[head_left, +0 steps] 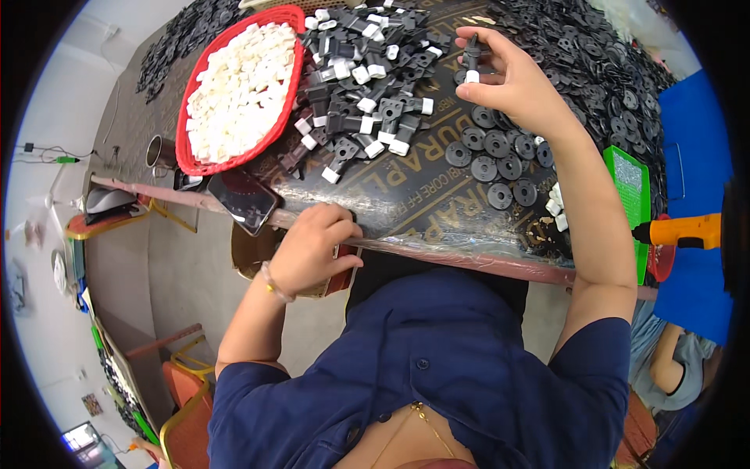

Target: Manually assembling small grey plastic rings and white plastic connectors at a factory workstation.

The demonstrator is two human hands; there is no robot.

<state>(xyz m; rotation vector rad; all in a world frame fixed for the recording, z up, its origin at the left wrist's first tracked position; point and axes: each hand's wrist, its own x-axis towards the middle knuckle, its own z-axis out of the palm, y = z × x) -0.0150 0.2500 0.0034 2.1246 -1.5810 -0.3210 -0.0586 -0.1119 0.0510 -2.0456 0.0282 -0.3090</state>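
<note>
My right hand point(516, 82) is raised over the far right part of the table, its thumb and fingers closed on a small black plastic part point(473, 56) with a white cap at its lower end. My left hand point(314, 244) rests at the table's front edge with curled fingers. Its thumb stands apart from them, and nothing shows in its grasp. Beyond it spreads a heap of black plastic parts with white caps point(367, 121). Several black round discs point(497, 144) lie below my right hand.
A red basket point(184, 144) full of white caps stands at the left. Beside the front edge lies a dark phone point(244, 202), near a metal cup point(161, 152). At the right are a green tray point(642, 211), white pieces point(556, 205), an orange-and-black power tool point(687, 232) and another person's arm point(666, 359).
</note>
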